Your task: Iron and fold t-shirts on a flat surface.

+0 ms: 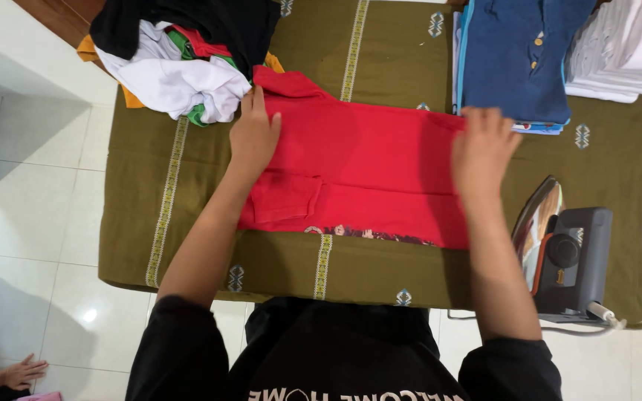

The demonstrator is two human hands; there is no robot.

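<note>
Lower left corner of the frame: another person's hand (22, 371) low over the tiled floor (31, 223), not part of the work; upper left: heap of unironed clothes (187, 56), black, white, green and orange, piled on the olive patterned cloth (187, 245) that covers the tabletop; just right of the heap the left hand (253, 135) lies flat on the red shirt (369, 167), fingers apart and stretched, palm down, pressing and gripping nothing; the red shirt sits mid-frame, folded into a long band across the cloth, pocket showing at its left end, a patterned edge peeking out along the near side; right hand (481, 152) flat on the shirt's right end, grip open too, fingers spread, nothing clamped; judgement: the step in hand looks like smoothing a fold, best done with both palms kept flat, stroking outward from the middle, edges lined up before pressing, the sleeve at upper left tucked clear of the heap; upper right: folded blue shirt (518, 59) with buttons, beside it a stack of white folded cloth (618, 52); lower right: iron (566, 256) tipped on its side, soleplate facing the right forearm, near it; keep the arm off the plate.
</note>
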